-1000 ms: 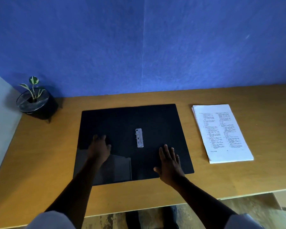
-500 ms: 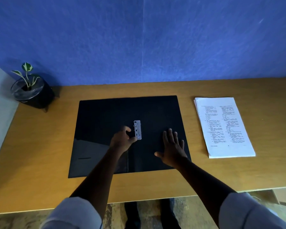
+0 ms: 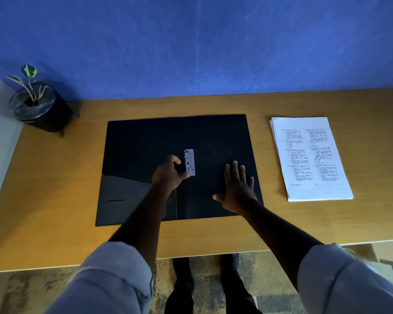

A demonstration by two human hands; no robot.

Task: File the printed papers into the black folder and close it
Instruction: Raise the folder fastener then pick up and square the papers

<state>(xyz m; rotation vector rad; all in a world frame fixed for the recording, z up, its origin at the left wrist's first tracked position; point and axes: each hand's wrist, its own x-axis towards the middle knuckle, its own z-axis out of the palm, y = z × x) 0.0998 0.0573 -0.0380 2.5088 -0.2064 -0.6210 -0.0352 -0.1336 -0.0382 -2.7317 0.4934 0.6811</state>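
The black folder [image 3: 154,141] lies open and flat in the middle of the wooden surface [image 3: 55,177], its long axis running left to right, both covers spread wide. Down the centre sits the metal clip [image 3: 189,162], a slim silver bar pointing away from the person, its long axis running front to back along the spine.

Left hand [image 3: 168,174] is right at that clip: thumb touching its near end, the fingers [image 3: 176,160] curled just beside its left edge, slightly apart. Whether they actually grip the metal, I cannot tell; the hand covers that side. Right hand [image 3: 237,189] lies palm down on the folder's right cover, fingers spread and pressed flat, holding nothing.

The printed papers [image 3: 309,157] sit in a neat stack on the surface, well apart from the hands, just beside the folder's right edge, long axis front to back. The print is too small to read.

A potted plant [image 3: 38,105] stands at the far left corner. The forearms hide the folder's near middle edge, and the clip's fine parts are hard to make out.
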